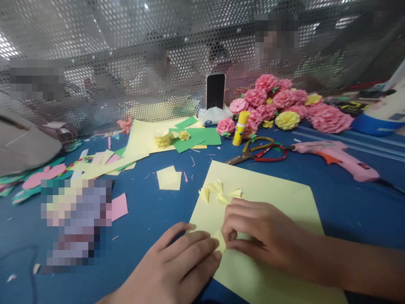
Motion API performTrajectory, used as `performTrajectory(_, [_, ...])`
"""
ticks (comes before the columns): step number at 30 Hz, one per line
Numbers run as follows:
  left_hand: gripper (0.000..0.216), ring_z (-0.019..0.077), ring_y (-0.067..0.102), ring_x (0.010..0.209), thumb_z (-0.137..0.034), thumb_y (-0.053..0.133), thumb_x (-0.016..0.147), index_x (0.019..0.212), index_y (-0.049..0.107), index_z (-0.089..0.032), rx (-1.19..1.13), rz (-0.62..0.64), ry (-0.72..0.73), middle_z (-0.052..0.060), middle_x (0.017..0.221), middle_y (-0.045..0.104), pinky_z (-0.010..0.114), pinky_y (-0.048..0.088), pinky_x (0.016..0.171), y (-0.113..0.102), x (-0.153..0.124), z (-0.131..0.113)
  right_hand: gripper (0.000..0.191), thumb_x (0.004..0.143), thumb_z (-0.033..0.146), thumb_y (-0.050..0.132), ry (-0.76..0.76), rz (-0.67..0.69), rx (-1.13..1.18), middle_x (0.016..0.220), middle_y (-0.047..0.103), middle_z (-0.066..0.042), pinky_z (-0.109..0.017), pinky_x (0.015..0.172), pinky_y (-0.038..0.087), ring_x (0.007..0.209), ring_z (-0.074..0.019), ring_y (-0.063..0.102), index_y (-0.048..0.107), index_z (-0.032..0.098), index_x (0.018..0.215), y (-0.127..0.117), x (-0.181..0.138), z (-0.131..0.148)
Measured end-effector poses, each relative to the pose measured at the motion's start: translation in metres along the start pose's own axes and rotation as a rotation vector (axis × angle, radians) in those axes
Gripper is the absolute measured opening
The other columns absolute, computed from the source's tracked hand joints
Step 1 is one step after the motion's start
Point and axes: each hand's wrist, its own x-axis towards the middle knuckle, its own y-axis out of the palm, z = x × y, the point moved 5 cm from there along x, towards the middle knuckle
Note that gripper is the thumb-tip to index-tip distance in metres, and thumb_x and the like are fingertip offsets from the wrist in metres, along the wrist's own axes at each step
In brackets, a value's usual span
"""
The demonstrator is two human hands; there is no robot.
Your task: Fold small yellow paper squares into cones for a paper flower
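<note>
**Now: both hands pinching small yellow fold on big sheet**

Right hand (259,236) curled narrow, thumb + fingertips nipping a small folded yellow piece (220,241); piece mostly hidden, only a pale corner showing betw. the two hands. Left hand (177,264) flatter, fingers stretched toward the right, tips pressed on same piece & on near-left edge of large yellow sheet (272,198). Not closed round anything – pressing, not gripping, as far as visible.

Key relation: fold sits right at meeting point of both hands, touching both; lies just left of right fingertips, just beyond left fingertips. Long axis can't be told – too covered. Neither hand clearly nearer; right has the actual pinch.

Just beyond right hand, on sheet: cluster of finished yellow folded bits (218,192), near but apart from knuckles.

Elsewhere on blue table (152,211): small yellow square (169,178) left of sheet; scissors (256,153) & pink glue gun (338,158) beyond the sheet, well apart from hands; glue stick (241,127) upright by pink paper flowers (278,103); phone (215,90) propped vs. perforated metal screen (126,63); green + yellow paper offcuts (190,139) far left-centre. Other ppl behind screen, blurred, no hands near.
</note>
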Motion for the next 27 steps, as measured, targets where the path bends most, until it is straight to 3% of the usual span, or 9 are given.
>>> performTrajectory(6, [0.060, 0.0206, 0.056, 0.124, -0.053, 0.021, 0.106, 0.129, 0.062, -0.017, -0.062, 0.083, 0.014, 0.007, 0.127, 0.067, 0.041, 0.027, 0.119, 0.002, -0.004, 0.005, 0.021, 0.103, 0.033, 0.052, 0.108, 0.043, 0.013, 0.087, 0.063, 0.003, -0.028, 0.072, 0.034, 0.080, -0.0140, 0.054, 0.057, 0.020, 0.087, 0.005, 0.008, -0.008])
performTrajectory(12, [0.058, 0.0185, 0.058, 0.122, -0.046, 0.019, 0.108, 0.127, 0.064, -0.015, -0.053, 0.069, 0.049, 0.008, 0.121, 0.070, 0.040, 0.024, 0.122, -0.001, -0.003, 0.004, 0.018, 0.100, 0.032, 0.054, 0.167, 0.039, -0.106, 0.086, 0.062, 0.002, -0.029, 0.065, 0.030, 0.077, -0.0158, 0.053, 0.055, 0.020, 0.087, 0.009, 0.013, -0.005])
performTrajectory(23, [0.056, 0.0179, 0.060, 0.120, -0.046, 0.023, 0.108, 0.126, 0.065, -0.013, 0.065, 0.047, 0.123, 0.006, 0.118, 0.072, 0.041, 0.018, 0.125, -0.005, 0.000, 0.002, 0.019, 0.102, 0.032, 0.049, 0.169, 0.041, -0.127, 0.087, 0.061, 0.001, -0.029, 0.065, 0.028, 0.077, -0.0159, 0.051, 0.054, 0.021, 0.088, 0.010, 0.011, -0.001])
performTrajectory(27, [0.049, 0.0183, 0.062, 0.118, -0.042, 0.031, 0.108, 0.125, 0.066, -0.012, 0.149, 0.134, 0.180, 0.006, 0.118, 0.072, 0.040, 0.022, 0.124, -0.011, 0.006, -0.003, 0.018, 0.102, 0.032, 0.047, 0.175, 0.035, -0.142, 0.087, 0.060, 0.001, -0.030, 0.065, 0.028, 0.076, -0.0160, 0.050, 0.053, 0.021, 0.088, 0.010, 0.010, 0.001])
